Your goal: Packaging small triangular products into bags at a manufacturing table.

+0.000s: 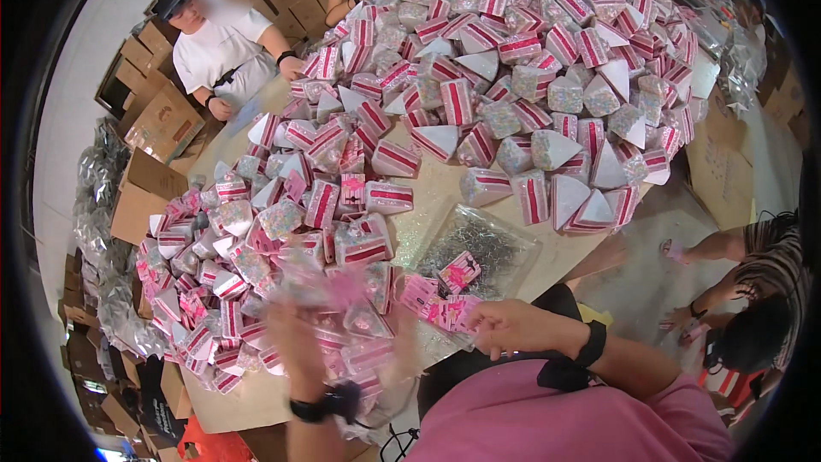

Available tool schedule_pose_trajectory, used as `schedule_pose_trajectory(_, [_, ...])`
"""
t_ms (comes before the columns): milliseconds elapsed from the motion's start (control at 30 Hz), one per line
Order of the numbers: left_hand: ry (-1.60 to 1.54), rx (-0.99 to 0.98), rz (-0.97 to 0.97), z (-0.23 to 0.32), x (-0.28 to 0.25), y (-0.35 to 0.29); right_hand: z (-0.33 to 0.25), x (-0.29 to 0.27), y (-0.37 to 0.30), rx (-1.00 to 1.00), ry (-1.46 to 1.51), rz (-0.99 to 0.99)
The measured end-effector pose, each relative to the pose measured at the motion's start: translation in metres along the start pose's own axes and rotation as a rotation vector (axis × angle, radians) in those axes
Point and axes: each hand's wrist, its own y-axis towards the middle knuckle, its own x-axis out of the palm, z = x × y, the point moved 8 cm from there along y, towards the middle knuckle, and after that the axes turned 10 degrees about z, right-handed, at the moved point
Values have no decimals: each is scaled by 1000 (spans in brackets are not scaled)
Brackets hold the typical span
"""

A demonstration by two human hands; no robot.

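My left hand (295,346) is smeared by motion over the near edge of a pile of wrapped cake-slice-shaped pieces (363,248), white with pink-red stripes. A blurred pink and clear thing (329,287) shows just beyond it; whether the hand holds it I cannot tell. My right hand (509,327) is closed, its curled fingertips at the edge of a pink printed card (457,312). Another pink card (460,272) lies just beyond, on a clear plastic bag (479,244) with a silvery look. Dark bands circle both my wrists.
A larger heap of the same slices (547,85) covers the table's (410,222) far side. A person in white (227,47) stands at the far left, another in black beyond. Cardboard boxes (158,124) and clear plastic bags (98,197) line the left. A person bends at right.
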Motion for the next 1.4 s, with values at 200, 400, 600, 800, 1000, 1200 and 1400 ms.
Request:
schedule_pose_trajectory(200, [495,768,227,131,7,36,30,-30,-6,-34,45,178])
schedule_pose_trajectory(400, [851,489,-451,-9,90,-62,42,-52,-10,-31,110,337])
schedule_pose_trajectory(600, [1066,907,-625,-76,169,-104,43,-50,-11,-38,14,334])
schedule_pose_trajectory(800, [1073,890,-682,-93,171,-95,-16,-75,-19,-417,-369,617])
schedule_pose_trajectory(1000, [929,499,-545,-80,150,-80,-40,-58,28,-649,-993,684])
schedule_pose_trajectory(1200, [766,343,-526,-91,127,-72,-23,-43,71,-625,-1023,808])
schedule_pose_trajectory(1400, [672,226,-490,-109,116,-68,-23,-50,68,-752,-888,881])
